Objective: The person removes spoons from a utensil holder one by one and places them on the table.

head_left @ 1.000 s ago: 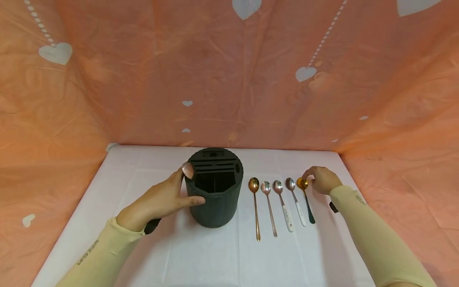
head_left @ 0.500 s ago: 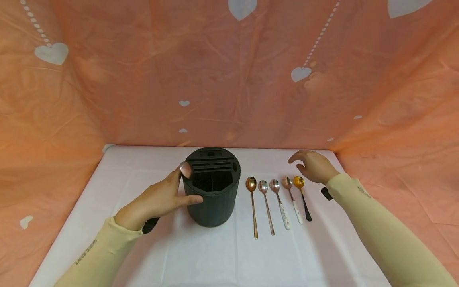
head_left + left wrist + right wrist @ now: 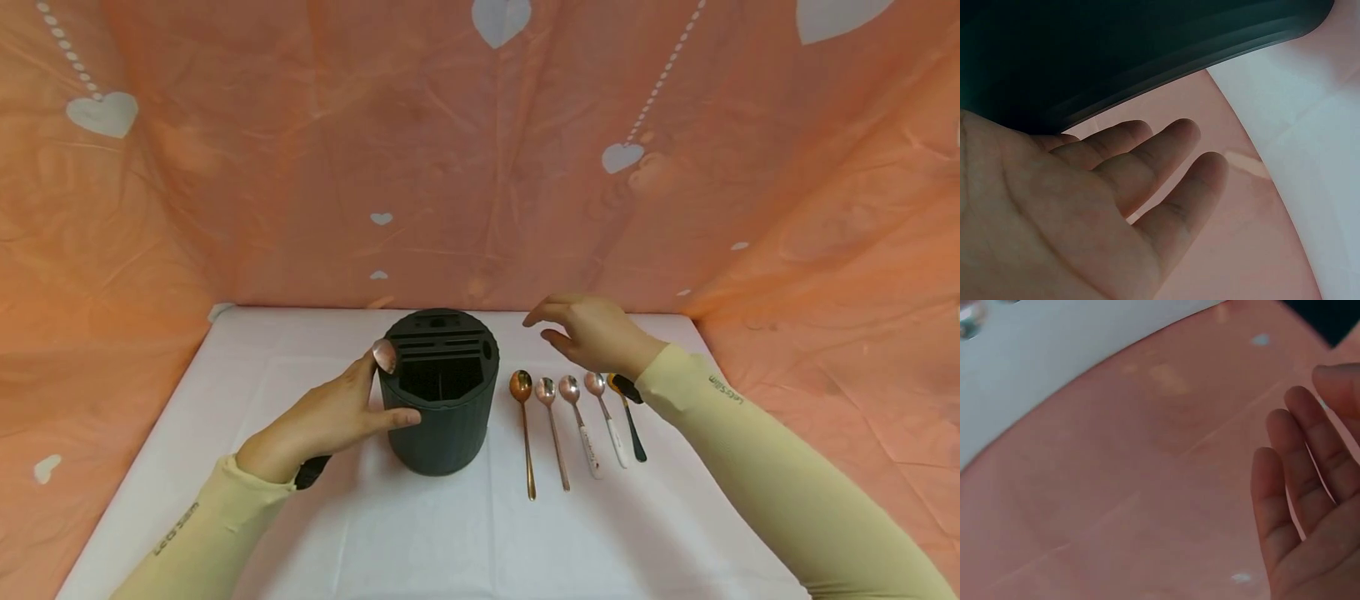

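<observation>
A dark, ribbed round utensil holder [image 3: 442, 433] stands upright at mid-table, with slots and a wide opening in its top. My left hand [image 3: 318, 421] lies along its left side, thumb extended across the front; in the left wrist view the fingers [image 3: 1166, 162] are fairly straight beside the dark wall. A copper-coloured spoon bowl [image 3: 385, 356] shows at the holder's left rim by my index finger; its handle is hidden. My right hand [image 3: 596, 333] hovers empty beyond the spoons, fingers loosely extended toward the holder. Nothing is in the palm [image 3: 1316, 550] in the right wrist view.
Right of the holder lies a row of several spoons: a gold one [image 3: 521, 387], a copper one [image 3: 553, 429], two with white handles [image 3: 588, 450], and a black-handled one [image 3: 636, 433] partly behind my right wrist. A pinkish-orange curtain [image 3: 480, 167] rises behind the white table [image 3: 420, 533].
My right hand has left the black-handled spoon at the far right and swung left and back above the row, toward the holder. My left hand stays at the holder.
</observation>
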`<state>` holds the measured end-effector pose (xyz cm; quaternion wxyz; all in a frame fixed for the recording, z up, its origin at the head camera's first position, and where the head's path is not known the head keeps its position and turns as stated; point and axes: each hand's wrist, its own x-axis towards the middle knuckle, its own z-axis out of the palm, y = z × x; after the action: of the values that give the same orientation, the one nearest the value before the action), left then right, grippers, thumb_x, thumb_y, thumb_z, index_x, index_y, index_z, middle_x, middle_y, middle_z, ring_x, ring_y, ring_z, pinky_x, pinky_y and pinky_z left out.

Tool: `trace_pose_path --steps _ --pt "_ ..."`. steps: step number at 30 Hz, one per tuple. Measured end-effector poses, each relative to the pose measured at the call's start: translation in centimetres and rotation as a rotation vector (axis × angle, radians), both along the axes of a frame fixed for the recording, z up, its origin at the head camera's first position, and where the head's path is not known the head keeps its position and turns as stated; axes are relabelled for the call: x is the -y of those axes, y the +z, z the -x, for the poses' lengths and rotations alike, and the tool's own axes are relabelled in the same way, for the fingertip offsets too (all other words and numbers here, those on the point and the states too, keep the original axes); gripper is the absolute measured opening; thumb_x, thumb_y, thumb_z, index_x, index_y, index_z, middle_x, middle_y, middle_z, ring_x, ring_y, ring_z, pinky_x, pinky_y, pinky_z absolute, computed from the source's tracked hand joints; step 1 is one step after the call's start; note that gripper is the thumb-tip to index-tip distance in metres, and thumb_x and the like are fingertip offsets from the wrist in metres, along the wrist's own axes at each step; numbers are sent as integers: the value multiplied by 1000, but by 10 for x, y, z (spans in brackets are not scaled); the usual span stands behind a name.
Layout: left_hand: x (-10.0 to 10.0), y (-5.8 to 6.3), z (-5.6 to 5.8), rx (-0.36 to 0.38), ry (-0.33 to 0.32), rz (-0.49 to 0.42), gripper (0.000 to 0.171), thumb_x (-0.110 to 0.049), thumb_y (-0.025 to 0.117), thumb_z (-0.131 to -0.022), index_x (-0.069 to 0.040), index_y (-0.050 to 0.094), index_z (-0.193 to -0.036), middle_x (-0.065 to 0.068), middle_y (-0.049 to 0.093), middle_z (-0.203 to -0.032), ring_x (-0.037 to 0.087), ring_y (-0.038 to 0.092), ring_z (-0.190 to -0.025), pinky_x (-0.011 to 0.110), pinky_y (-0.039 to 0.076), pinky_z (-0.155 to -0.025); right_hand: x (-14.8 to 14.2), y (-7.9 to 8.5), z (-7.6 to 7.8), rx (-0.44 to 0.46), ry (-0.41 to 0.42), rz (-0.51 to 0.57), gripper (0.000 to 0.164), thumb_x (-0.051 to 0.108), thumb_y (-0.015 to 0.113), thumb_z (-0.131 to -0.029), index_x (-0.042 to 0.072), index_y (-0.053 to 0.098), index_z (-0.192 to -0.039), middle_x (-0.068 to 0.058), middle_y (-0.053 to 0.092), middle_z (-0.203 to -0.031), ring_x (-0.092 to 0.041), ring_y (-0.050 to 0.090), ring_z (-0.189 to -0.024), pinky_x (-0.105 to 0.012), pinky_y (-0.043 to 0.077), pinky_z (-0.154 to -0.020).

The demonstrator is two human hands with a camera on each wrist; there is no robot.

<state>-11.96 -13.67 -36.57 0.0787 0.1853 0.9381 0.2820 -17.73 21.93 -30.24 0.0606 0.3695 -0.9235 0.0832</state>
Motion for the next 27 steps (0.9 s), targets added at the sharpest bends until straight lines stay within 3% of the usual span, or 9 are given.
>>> trace_pose_path --steps 4,8,11,14,18,27 --pt "0 -1 1 1 -8 -4 80 -82 60 -76 -21 28 -117 13 44 -132 31 58 -95 47 45 -76 29 12 -7 -35 82 -14 28 10 70 -93 17 71 -120 2 67 -117 -17 66 -98 -38 53 -77" --pt "0 -1 2 12 -6 1 80 -81 61 -76 -21 30 -118 14 43 -134 31 59 -93 48 46 -74 56 24 -14 -69 158 -37 30 13 70 -94 18 70 -123 2 67 -120 -17 66 -101 -38 53 -80" --pt "1 -1 2 19 1 10 80 -82 60 -76 -21 31 -119 13 42 -140 34 60 -99 51 47 -78 73 32 -18 -76 198 -40 31 14 69 -94 19 69 -125 1 66 -120 -16 65 -102 -38 53 -81" --pt "1 -1 1 33 5 15 91 -82 60 -76 -20 31 -136 15 38 -150 40 58 -112 55 46 -85 88 37 -20 -62 214 -39 32 14 68 -95 21 67 -126 3 66 -117 -14 63 -103 -37 52 -82" --pt "2 -1 1 47 7 24 114 -83 58 -77 -16 14 -157 20 29 -157 45 52 -123 59 44 -91 105 39 -21 -39 223 -56 35 14 67 -95 23 66 -129 4 66 -121 -14 62 -108 -37 51 -85" --pt "2 -2 2 62 4 21 106 -79 62 -78 -18 19 -153 16 31 -156 43 54 -120 58 44 -90 125 43 -22 -5 269 -78 41 11 64 -96 25 62 -134 7 66 -117 -8 63 -100 -30 51 -78"
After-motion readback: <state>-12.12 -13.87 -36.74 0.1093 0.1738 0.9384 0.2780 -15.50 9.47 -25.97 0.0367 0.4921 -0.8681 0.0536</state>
